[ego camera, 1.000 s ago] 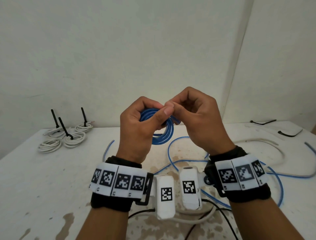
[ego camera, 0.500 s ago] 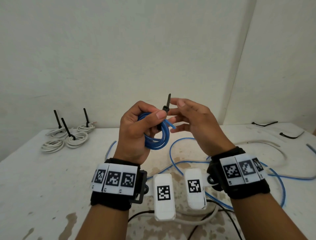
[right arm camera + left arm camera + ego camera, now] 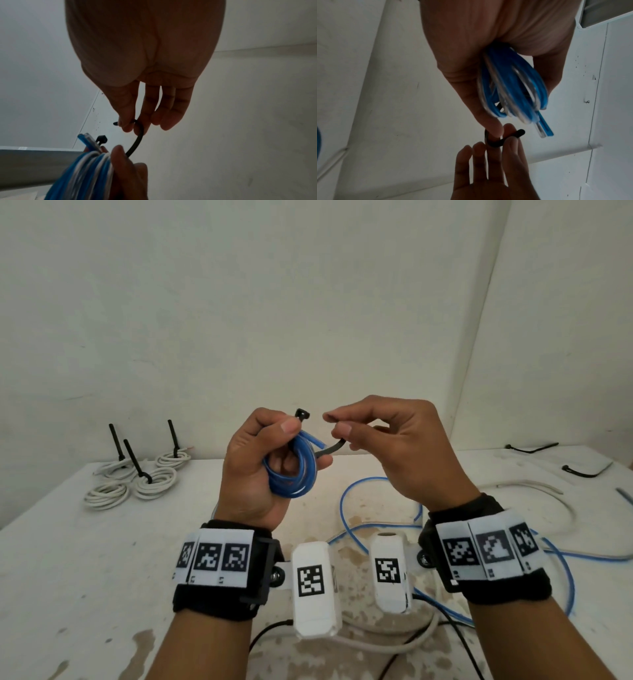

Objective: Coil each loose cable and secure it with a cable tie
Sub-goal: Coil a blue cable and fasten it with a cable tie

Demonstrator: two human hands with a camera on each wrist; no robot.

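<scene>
Tie tail now bent rightward; right grip pinches black tie, left grip clasps blue coil.

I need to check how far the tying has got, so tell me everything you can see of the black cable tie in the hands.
The black plastic cable tie is a thin, flexible strap with a small square locking head. It is not yet closed. The head sticks up beside the left hand thumb, above the coiled blue cable that this hand grips. The strap emerges from behind the coil and curves toward the right hand, whose thumb and fingertips pinch its tail end. The tail has not entered the head.
</scene>
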